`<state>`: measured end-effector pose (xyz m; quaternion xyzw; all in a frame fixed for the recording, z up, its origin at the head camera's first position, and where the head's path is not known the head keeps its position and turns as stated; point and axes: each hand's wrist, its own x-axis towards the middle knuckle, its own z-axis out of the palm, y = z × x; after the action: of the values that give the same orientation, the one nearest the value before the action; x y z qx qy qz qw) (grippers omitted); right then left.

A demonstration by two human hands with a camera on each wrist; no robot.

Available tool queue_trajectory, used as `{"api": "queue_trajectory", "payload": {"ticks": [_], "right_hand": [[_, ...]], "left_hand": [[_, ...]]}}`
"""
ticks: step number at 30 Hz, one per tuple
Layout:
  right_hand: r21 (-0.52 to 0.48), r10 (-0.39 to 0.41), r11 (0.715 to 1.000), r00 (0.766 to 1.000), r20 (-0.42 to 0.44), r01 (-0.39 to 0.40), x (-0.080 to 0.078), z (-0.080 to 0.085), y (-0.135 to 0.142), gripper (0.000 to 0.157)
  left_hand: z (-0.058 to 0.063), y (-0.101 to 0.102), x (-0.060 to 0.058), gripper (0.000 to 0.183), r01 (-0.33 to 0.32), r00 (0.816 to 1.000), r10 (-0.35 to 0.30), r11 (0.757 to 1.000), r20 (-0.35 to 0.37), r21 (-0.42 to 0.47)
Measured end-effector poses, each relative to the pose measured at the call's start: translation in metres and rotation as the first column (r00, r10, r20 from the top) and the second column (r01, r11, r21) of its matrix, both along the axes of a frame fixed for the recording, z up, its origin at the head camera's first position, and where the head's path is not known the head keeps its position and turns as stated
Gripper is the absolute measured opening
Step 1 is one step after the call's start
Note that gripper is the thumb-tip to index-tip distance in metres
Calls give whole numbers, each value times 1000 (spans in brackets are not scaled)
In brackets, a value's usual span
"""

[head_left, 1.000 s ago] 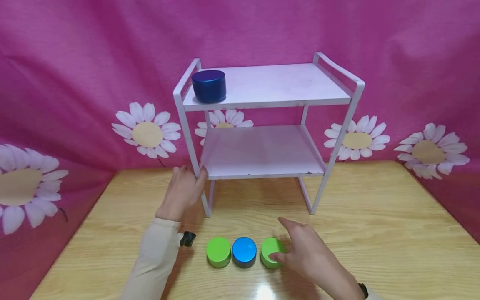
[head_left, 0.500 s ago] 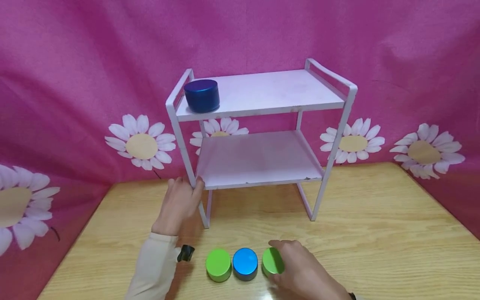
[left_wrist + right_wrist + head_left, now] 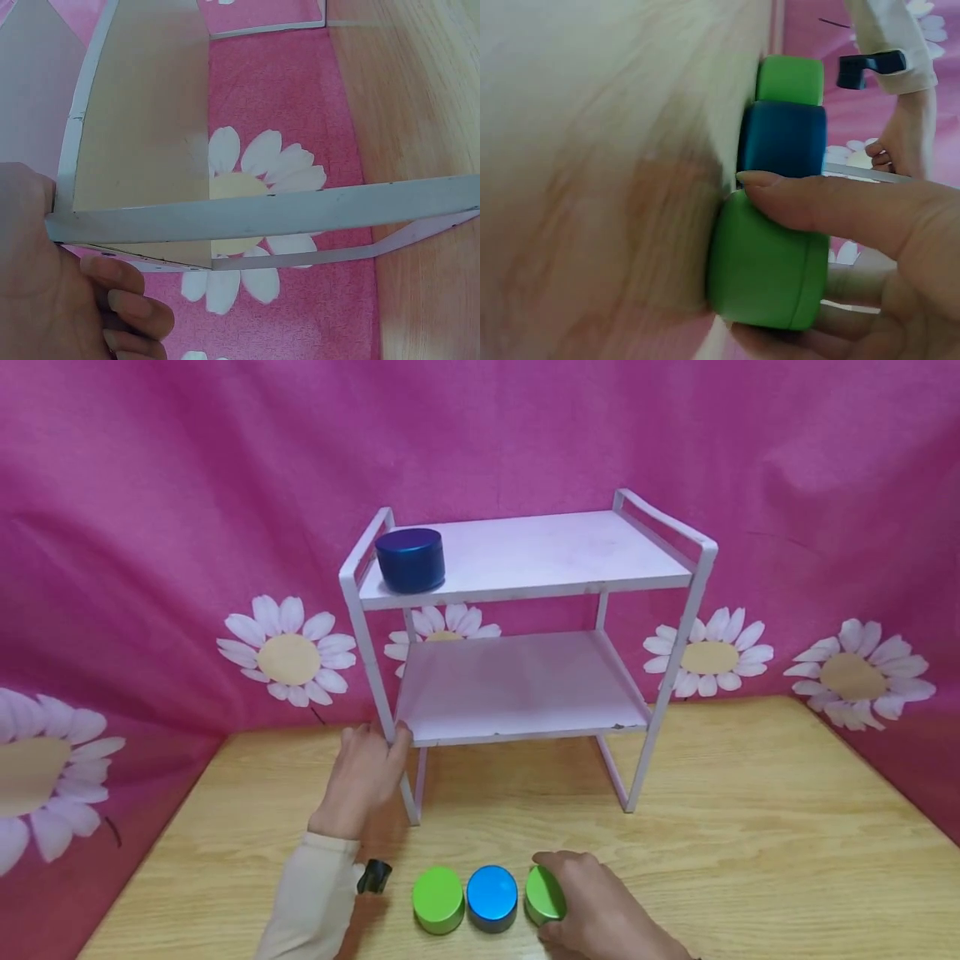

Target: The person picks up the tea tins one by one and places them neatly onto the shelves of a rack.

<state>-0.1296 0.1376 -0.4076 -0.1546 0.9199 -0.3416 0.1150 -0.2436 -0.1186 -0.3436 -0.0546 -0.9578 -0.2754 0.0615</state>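
Note:
A white two-tier shelf rack [image 3: 517, 689] stands on the table, and my left hand [image 3: 362, 777] grips its left front post at the lower shelf. In the left wrist view the fingers [image 3: 139, 311] curl beside the rack's corner. My right hand [image 3: 600, 906] holds the rightmost green round tin [image 3: 542, 896], thumb on one side and fingers on the other; the palm side of the tin is hidden in the head view. Left of it a bright blue tin [image 3: 492, 897] and another green tin [image 3: 438, 900] stand in a row on the table.
A dark blue tin [image 3: 411, 562] sits at the left end of the rack's top shelf. Behind everything hangs a pink cloth [image 3: 510, 435] printed with white daisies. The wooden table [image 3: 765, 827] runs out to both sides of the rack.
My right hand has come down over the rightmost green tin and closed its thumb and fingers around it. The left hand keeps its grip on the post. The head view has tilted slightly upward.

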Motion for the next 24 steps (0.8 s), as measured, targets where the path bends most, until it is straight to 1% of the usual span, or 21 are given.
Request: {"api": "queue_trajectory", "payload": {"ticks": [3,7,11,13,15,17,18,20,22,24], "right_hand": [[2,24,1000,999,-37,-24,0,-4,1,63],[-19,38,999,999,-34,-38,1,-5,2,62],[-43,49,998,999,22,-48,-1,-2,9,61],[-56,64,997,993,96,-59,-3,1,14,62],[-59,108,993,983,149,-100,-5,1,18,59],[-76,143,989,966,215,-129,-7,-2,18,58],[-83,156,987,960,234,-140,-8,-4,18,61],[-80,192,981,954,231,-178,-10,-9,18,63],[-93,203,978,953,223,-186,-12,-13,18,66],[-96,220,974,956,193,-205,-14,-15,20,63]], "left_hand": [[0,0,0,47,-1,1000,1,1000,4,3],[0,0,0,46,-1,1000,1,1000,7,10],[0,5,-3,44,26,1000,-25,999,-13,26],[0,7,-4,44,33,999,-32,999,-15,38],[0,7,-3,42,22,1000,-21,999,-13,43],[-1,5,0,42,2,1000,-2,999,-5,45],[-1,4,1,41,-4,1000,5,999,-8,43],[-2,2,3,40,-8,1000,9,999,-15,45],[-2,1,4,39,-3,1000,5,998,-22,55],[-1,0,4,39,-1,1000,3,998,-29,65]]}}
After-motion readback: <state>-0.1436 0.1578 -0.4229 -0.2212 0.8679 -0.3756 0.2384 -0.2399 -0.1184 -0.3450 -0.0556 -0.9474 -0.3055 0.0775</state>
